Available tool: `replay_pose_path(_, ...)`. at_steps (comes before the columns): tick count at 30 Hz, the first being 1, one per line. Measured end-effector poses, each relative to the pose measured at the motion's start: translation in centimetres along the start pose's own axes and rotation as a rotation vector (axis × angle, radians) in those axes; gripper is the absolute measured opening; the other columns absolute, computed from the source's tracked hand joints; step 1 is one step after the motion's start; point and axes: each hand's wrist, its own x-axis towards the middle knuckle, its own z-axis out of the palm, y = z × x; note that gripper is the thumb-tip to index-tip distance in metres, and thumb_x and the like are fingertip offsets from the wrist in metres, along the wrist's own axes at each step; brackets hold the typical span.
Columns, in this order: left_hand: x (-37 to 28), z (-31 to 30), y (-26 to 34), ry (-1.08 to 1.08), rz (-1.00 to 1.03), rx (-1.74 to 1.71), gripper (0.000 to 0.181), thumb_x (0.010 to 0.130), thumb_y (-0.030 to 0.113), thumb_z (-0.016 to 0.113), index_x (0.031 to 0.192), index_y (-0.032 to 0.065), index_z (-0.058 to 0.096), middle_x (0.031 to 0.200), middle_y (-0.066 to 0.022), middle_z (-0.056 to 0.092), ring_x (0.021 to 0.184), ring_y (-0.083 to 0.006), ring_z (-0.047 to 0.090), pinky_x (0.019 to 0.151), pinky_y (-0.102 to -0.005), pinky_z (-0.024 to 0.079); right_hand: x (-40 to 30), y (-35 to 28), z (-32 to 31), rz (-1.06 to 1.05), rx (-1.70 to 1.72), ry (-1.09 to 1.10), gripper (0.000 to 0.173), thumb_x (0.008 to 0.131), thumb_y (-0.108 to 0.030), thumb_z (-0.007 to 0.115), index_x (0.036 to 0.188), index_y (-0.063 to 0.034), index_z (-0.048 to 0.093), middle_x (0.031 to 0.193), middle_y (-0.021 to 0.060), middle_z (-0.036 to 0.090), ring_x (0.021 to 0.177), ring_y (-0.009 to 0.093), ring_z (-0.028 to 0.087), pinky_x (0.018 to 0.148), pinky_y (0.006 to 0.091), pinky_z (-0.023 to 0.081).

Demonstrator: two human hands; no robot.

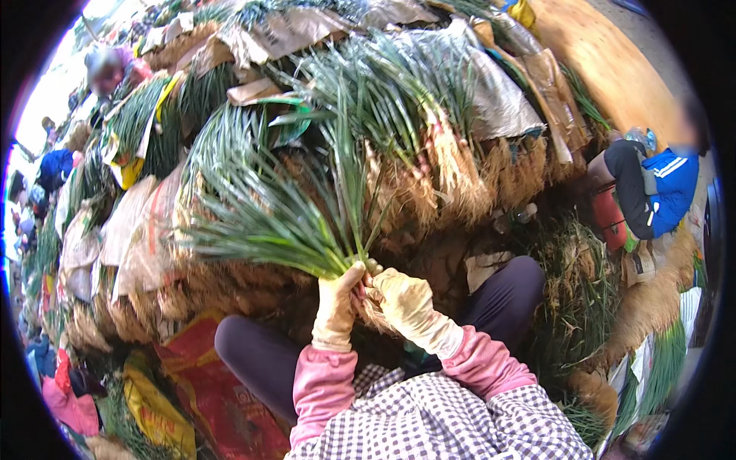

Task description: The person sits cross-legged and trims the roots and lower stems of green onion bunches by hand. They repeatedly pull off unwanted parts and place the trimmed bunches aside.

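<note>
My left hand [334, 302], in a pale glove, grips a bunch of green onions [287, 238] just above its reddish bases. Its long leaves fan up and to the left, and pale fibrous roots hang below. My right hand [405, 302], gloved too, presses its curled fingers against the bases from the right; at least one stalk rises steeply there. Exactly what the right fingertips pinch is hidden. Beyond my hands, more green onions [434, 121] lie on a piled row, roots towards me.
Woven sacks [500, 86] cover parts of the pile. Loose green trimmings [575, 282] are heaped by my right knee. A red sack [224, 391] and a yellow sack [155, 402] lie to my left. A person in blue [670, 184] sits at the right; others are at far left.
</note>
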Motion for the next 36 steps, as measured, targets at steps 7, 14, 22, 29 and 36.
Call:
replay_pose_path(7,-0.8,-1.3,0.3,-0.060,-0.006,0.052,0.012,0.085,0.008,0.067,0.089,-0.0037,0.065,0.074,-0.0103,0.067,0.049,-0.0112,0.056,0.051,-0.0230,0.051,3.1,1.9,-1.4,0.374,0.407,-0.375,0.026,0.094,-0.032,0.061,0.100,-0.0075,0.067,0.087,0.0123,0.069,0.079,0.029,0.067,0.069,0.0356,0.051)
replay_pose_path(14,-0.7,0.3,-1.0,0.044,0.088,0.003,0.011,0.084,0.010,0.067,0.081,0.0002,0.062,0.058,-0.0057,0.061,0.040,-0.0108,0.050,0.036,-0.0203,0.035,5.8,0.7,5.8,0.889,1.407,0.066,0.029,0.090,-0.032,0.071,0.104,-0.0077,0.064,0.090,-0.0024,0.064,0.078,0.010,0.058,0.070,0.0263,0.047)
replay_pose_path(22,-1.2,0.1,-0.3,0.000,0.110,-0.078,0.019,0.082,0.004,0.067,0.096,-0.0041,0.059,0.065,-0.0092,0.061,0.046,-0.0126,0.052,0.042,-0.0211,0.040,7.2,3.2,4.7,0.775,1.787,0.356,0.027,0.098,-0.033,0.058,0.079,-0.0141,0.056,0.064,-0.0058,0.049,0.052,0.006,0.038,0.046,0.0211,0.028)
replay_pose_path(29,-2.8,-1.1,4.9,0.075,0.227,0.085,0.019,0.087,0.007,0.062,0.101,-0.0036,0.055,0.067,-0.0083,0.058,0.054,-0.0146,0.055,0.059,-0.0296,0.054,11.6,6.9,-5.1,0.184,-0.239,-0.668,0.041,0.083,-0.050,0.067,0.089,-0.0090,0.070,0.083,0.0147,0.069,0.078,0.030,0.067,0.072,0.0414,0.053)
replay_pose_path(36,-0.1,-0.6,2.0,-0.044,0.059,-0.262,0.022,0.090,0.027,0.067,0.094,0.0066,0.060,0.063,-0.0010,0.049,0.060,-0.0167,0.055,0.069,-0.0339,0.054,21.3,16.6,-6.5,0.340,-0.491,0.496,0.028,0.089,-0.038,0.065,0.081,-0.0110,0.063,0.079,0.0086,0.064,0.069,0.023,0.061,0.058,0.0363,0.050)
